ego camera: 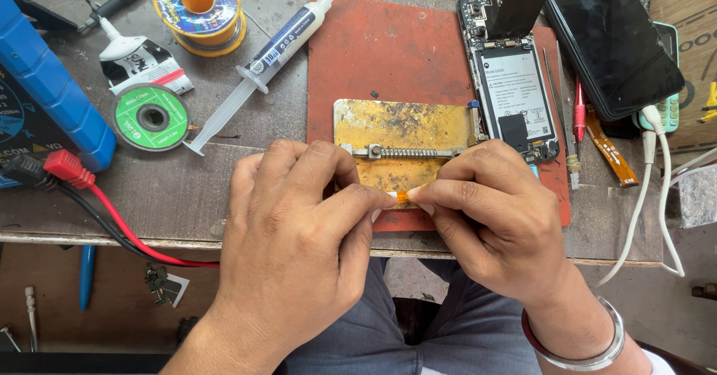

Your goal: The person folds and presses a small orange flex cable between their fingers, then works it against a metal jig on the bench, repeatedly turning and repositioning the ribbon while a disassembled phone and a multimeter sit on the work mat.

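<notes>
Over the bench edge, my left hand and right hand pinch a small orange strip between thumbs and forefingers, fingertips closed tight on its ends. It hangs just over the near edge of the red mat, at 6 o'clock from the scuffed yellow metal jig with its ribbed screw bar. An opened phone lies at 2 o'clock, a clear syringe at 10, a solder spool beyond. My knuckles hide the jig's front edge.
</notes>
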The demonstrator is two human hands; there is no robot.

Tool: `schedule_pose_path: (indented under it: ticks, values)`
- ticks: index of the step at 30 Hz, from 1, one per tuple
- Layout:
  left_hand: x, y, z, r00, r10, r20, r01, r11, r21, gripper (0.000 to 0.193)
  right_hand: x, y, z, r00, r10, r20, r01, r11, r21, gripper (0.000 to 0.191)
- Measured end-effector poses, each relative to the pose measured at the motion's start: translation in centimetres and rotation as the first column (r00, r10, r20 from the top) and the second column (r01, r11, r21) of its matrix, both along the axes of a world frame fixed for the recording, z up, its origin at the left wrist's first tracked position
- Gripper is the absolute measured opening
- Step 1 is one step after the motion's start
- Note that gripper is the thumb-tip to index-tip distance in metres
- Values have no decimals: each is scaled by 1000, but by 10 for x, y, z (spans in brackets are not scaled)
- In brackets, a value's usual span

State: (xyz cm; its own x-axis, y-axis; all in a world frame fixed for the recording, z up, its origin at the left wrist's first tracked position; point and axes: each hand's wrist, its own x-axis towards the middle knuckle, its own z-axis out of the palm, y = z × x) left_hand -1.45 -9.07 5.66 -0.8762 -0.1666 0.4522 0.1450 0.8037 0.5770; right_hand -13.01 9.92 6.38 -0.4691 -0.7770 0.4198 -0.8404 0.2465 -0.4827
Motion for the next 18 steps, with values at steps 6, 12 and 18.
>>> schedule_pose_path:
  ticks: [6, 12, 18]
  values:
    - [1, 0, 0, 1000, -2, 1, 2, 1000, 10, 9, 1, 0, 0, 1000, -5, 8, 5, 1000, -5, 25]
    - [1, -1, 0, 1000, -4, -1, 4, 1000, 7, 9, 2, 0, 2, 1000, -22, 19, 22, 1000, -15, 23]
    - [-1, -1, 0, 1000, -20, -15, 20, 1000, 14, 10, 0, 2, 2, 999, -51, 11, 52, 996, -78, 24]
